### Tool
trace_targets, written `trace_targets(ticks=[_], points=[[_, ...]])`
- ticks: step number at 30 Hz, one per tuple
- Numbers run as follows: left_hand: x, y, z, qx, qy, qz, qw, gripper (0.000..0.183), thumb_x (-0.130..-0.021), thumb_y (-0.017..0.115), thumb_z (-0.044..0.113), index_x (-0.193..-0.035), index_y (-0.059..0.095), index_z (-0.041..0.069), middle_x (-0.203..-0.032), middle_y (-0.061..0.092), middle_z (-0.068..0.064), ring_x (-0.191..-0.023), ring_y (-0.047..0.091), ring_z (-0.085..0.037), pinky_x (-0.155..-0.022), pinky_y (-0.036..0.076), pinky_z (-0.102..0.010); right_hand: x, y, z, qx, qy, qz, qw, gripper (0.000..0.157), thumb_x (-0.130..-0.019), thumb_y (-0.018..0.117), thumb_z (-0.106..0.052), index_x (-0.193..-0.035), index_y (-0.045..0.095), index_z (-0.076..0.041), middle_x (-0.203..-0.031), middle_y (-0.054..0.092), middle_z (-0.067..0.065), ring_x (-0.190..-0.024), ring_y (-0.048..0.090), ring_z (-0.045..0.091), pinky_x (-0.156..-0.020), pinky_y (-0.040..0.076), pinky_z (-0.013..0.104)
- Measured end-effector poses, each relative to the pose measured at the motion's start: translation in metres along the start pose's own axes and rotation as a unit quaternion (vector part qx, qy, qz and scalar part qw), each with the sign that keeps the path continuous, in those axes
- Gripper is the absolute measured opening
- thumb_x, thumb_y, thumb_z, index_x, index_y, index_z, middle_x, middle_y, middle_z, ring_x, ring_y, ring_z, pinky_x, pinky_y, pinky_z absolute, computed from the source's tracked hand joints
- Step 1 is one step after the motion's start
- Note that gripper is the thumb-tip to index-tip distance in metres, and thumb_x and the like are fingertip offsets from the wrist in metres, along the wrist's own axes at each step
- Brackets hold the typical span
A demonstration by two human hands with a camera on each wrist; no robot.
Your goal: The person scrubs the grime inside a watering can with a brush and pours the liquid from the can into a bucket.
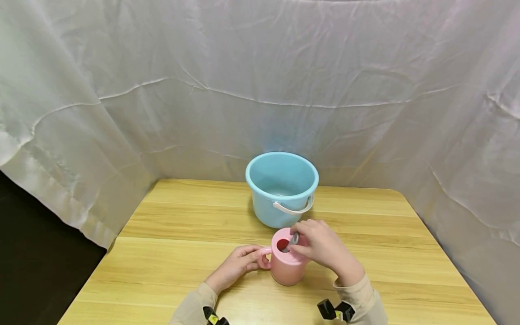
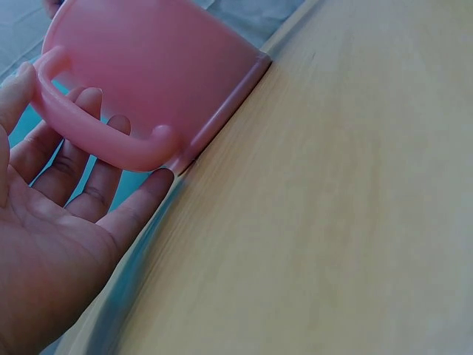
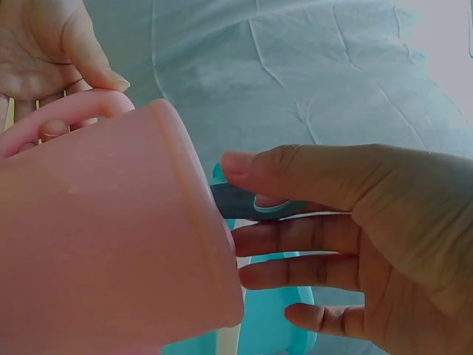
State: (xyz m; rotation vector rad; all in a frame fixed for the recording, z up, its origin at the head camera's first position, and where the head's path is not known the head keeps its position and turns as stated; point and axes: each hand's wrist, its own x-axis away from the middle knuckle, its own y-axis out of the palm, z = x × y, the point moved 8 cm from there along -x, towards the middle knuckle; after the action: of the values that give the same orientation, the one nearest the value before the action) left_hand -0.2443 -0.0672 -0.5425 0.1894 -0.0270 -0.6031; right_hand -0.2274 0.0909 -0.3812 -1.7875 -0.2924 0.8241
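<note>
A pink watering can stands upright on the wooden table, with a loop handle on its left and a round opening in its top. My left hand holds the loop handle, thumb on top and fingers behind it. Over the can's top, my right hand pinches a grey handle with a hole in its end. The grey handle slants into the opening; its lower part is hidden inside the can, so its kind cannot be told.
Just behind the can is a light blue bucket with a white carrying handle hanging at its front. The wooden table reaches back to pale cloth curtains behind and at both sides.
</note>
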Motion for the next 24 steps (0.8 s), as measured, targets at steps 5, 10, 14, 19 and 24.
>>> trace_targets(ticks=[5,10,14,19,24], points=[[0.0,0.0,0.0,-0.001,-0.001,0.002,1.0,0.044,-0.102,0.05,0.028,-0.111,0.056,-0.015,-0.098,0.062,-0.007,-0.103,0.067,-0.023,-0.097,0.056,-0.037,0.001,-0.004,0.0,-0.004,-0.002,0.015,1.0,0.024,-0.075,0.083,-0.026,-0.091,0.068,-0.016,-0.079,0.062,-0.007,-0.076,0.053,0.008,-0.073,0.045,0.032],[0.001,0.0,0.0,-0.002,-0.003,0.003,1.0,0.042,-0.102,0.05,0.028,-0.115,0.057,-0.011,-0.098,0.063,-0.006,-0.103,0.068,-0.023,-0.098,0.056,-0.038,0.003,-0.014,-0.004,-0.003,-0.02,0.062,0.998,0.023,-0.075,0.083,-0.026,-0.09,0.068,-0.016,-0.082,0.066,-0.006,-0.078,0.057,0.01,-0.072,0.045,0.032],[0.001,0.0,0.001,-0.001,-0.002,0.002,1.0,0.042,-0.102,0.049,0.028,-0.118,0.057,-0.011,-0.098,0.063,-0.006,-0.103,0.068,-0.022,-0.098,0.055,-0.038,0.004,-0.025,-0.007,-0.005,-0.045,0.104,0.994,0.024,-0.075,0.082,-0.026,-0.09,0.068,-0.015,-0.082,0.065,-0.007,-0.08,0.058,0.01,-0.073,0.047,0.033],[0.001,0.0,0.001,0.001,-0.001,0.0,1.0,0.042,-0.103,0.049,0.028,-0.117,0.057,-0.011,-0.098,0.062,-0.006,-0.102,0.068,-0.021,-0.098,0.055,-0.039,0.006,-0.034,-0.012,-0.012,-0.073,0.145,0.987,0.024,-0.074,0.081,-0.023,-0.092,0.068,-0.014,-0.083,0.064,-0.007,-0.082,0.059,0.01,-0.075,0.049,0.035],[0.0,0.001,0.001,0.001,0.0,-0.001,1.0,0.043,-0.103,0.049,0.028,-0.115,0.056,-0.013,-0.098,0.062,-0.006,-0.102,0.068,-0.021,-0.098,0.055,-0.039,0.007,-0.04,-0.016,-0.02,-0.089,0.165,0.982,0.022,-0.077,0.079,-0.025,-0.092,0.068,-0.014,-0.083,0.064,-0.007,-0.082,0.058,0.01,-0.074,0.048,0.032]])
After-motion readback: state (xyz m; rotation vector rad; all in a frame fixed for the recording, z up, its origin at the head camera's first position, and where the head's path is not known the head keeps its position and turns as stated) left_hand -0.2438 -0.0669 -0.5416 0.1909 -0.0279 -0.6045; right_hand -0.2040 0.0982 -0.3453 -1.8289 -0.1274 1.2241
